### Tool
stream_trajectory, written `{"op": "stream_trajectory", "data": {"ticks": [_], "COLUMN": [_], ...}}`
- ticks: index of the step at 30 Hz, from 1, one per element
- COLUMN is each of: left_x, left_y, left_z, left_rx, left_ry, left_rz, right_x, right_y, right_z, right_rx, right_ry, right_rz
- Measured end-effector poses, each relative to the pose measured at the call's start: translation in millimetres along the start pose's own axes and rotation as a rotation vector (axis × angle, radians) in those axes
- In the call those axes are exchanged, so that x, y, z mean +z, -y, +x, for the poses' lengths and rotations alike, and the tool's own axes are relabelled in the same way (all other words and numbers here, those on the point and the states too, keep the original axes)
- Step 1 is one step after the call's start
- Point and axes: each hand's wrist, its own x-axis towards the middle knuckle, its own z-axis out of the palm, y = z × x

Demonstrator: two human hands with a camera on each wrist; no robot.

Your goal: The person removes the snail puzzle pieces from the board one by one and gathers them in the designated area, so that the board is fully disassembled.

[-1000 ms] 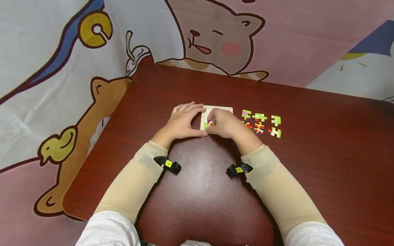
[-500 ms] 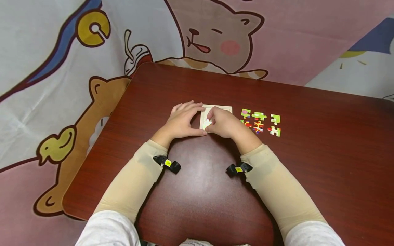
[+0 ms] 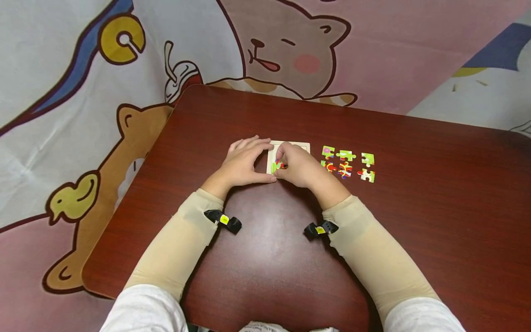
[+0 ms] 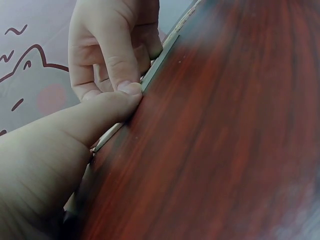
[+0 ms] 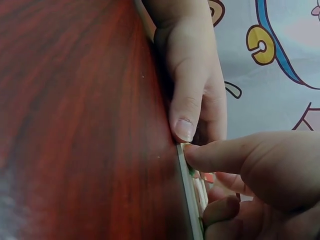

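Note:
A small pale wooden puzzle tray lies on the table in the head view. My left hand holds it by its left side, thumb at the near corner and fingertips at the far corner. Over the tray, my right hand pinches a jigsaw piece with green and red on it, near the near-left corner. The right hand covers much of the tray, so whether the piece lies flat is hidden. In the right wrist view, the tray edge runs beneath both thumbs.
Several loose jigsaw pieces lie in two rows on the dark red table, right of the tray. A cartoon-printed cloth hangs behind the table's far edge.
Half a second ago the pinched piece looked pale; now its green and red show again. Both hands keep about the same place on the tray, and the head view has shifted slightly.

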Motion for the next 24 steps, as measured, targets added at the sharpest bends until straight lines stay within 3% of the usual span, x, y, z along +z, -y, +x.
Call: {"op": "stream_trajectory", "data": {"ticks": [6,14,24], "left_x": [-0.5,1.4,-0.4], "left_y": [-0.7,-1.3,-1.6], "left_z": [-1.3,-0.8,-1.0], "left_rx": [0.006,0.003,0.002], "left_ry": [-0.012,0.003,0.004], "left_rz": [-0.003,-0.007,-0.005], "right_x": [4,8,-4], "right_y": [-2,-8,-27], "right_z": [-4,-11,-26], "right_rx": [-0.007,-0.083,-0.111], "right_ry": [-0.077,-0.162,-0.263], "right_rz": [-0.002,0.028,0.227]}}
